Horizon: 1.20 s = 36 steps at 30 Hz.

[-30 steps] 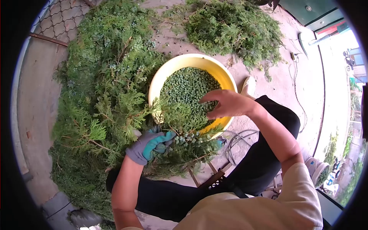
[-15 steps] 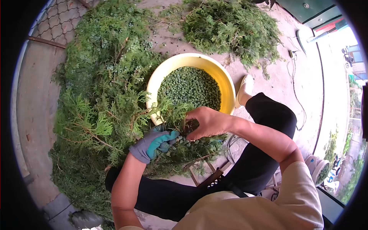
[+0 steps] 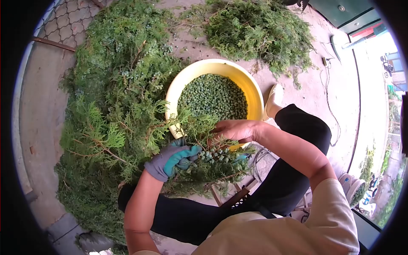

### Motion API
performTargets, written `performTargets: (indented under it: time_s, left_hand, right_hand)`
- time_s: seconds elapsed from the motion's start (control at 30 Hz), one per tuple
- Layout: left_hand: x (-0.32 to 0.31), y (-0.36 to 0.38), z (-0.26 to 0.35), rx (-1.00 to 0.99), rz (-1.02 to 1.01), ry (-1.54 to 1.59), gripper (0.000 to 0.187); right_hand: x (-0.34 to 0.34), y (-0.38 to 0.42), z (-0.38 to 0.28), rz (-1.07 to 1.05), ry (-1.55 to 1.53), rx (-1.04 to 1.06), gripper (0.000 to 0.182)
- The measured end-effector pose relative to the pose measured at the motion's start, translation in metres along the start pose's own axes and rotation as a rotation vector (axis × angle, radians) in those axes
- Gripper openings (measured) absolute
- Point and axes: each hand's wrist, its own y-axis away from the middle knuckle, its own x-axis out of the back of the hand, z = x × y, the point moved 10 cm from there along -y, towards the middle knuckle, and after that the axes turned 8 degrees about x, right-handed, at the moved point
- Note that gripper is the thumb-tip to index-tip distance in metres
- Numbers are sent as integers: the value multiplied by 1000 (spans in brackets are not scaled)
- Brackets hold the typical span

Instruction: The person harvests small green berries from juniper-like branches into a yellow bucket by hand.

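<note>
My left hand [image 3: 173, 160], in a grey and teal glove, is closed around a leafy evergreen branch [image 3: 199, 127] at the near left rim of a yellow basin [image 3: 172, 91]. Small bluish-green cones [image 3: 214, 156] cluster on the branch just right of the glove. My bare right hand [image 3: 235, 130] is over the basin's near side, against the branch. Its fingers are bent together and their tips are partly lost in the foliage, so what they pinch is hidden. Many picked green cones [image 3: 212, 97] lie inside the basin.
A large heap of cut evergreen branches [image 3: 123, 85] covers the floor on the left. Another pile [image 3: 259, 36] lies beyond the basin. My shoe [image 3: 275, 101] stands beside the basin's right side. A cable [image 3: 326, 85] runs along the floor at right, near a bucket [image 3: 356, 191].
My right hand has turned and moved slightly right; its thumb and fingers, spread apart before, are now together. Cones on the branch show more clearly. The left hand keeps its hold.
</note>
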Motion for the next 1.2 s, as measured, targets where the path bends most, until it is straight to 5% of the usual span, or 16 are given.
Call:
performTargets:
  time_s: [0.2, 0.53, 0.6, 0.67, 0.77, 0.93, 0.97, 1.07, 1.2]
  left_hand:
    - [6, 3, 8, -110, 105, 31, 23]
    - [-3, 1, 0, -93, -64, 75, 30]
    - [-2, 8, 3, -103, -26, 124, 31]
    - [24, 18, 10, -92, 197, -11, 32]
    - [26, 18, 10, -76, 138, 127, 29]
    - [20, 15, 15, -146, 131, 214, 24]
    - [21, 13, 14, -122, 130, 156, 23]
    - [19, 6, 10, -105, 120, 82, 23]
    - [7, 2, 8, -41, 56, -26, 24]
  right_hand:
    - [-2, -6, 7, 24, -126, -31, 87]
    - [-16, 15, -15, -44, 14, -121, 100]
    - [17, 16, -7, 158, 63, -89, 88]
    - [38, 12, -17, 117, -310, 95, 51]
    - [49, 14, -24, 132, -310, 175, 44]
    - [11, 13, -30, -184, -70, 351, 58]
    - [9, 16, -36, -126, 145, 334, 78]
    - [-2, 24, -37, -59, 210, 111, 84]
    - [8, 22, -35, 65, 402, 104, 71]
